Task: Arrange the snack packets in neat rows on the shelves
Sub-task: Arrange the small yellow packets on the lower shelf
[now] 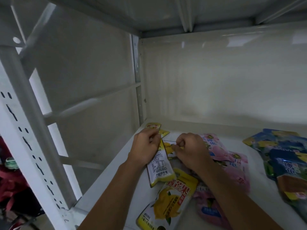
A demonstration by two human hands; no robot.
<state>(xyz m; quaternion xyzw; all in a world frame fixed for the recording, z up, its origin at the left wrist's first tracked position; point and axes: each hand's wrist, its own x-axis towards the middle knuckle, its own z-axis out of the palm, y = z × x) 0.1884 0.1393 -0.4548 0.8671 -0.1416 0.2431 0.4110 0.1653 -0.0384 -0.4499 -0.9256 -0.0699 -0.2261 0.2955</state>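
Near front edge of the shelf [116, 170]: yellow mango packet [169, 201] lying face up, large red characters 芒果 legible, picture of mango slices below; smaller print too blurred to read. To its right, pink packets [232, 165] overlap in a loose pile toward mid-shelf. Toward the right edge, blue packets [282, 155] overlap, white characters 神龟 partly legible.

Mid-shelf: left hand [145, 148] has fingers curled around a yellow packet turned back-side up [159, 170], showing a white panel with barcode and fine print, unreadable. Right hand [191, 150] is just beside it, fingers curled tight, pinching the edge of another small yellow packet [169, 147].

Far left corner, by the back wall [216, 80]: two more yellow packets [153, 127], red writing not readable, touching the left hand's fingertips.

Left of the shelf: white slotted upright [25, 138].
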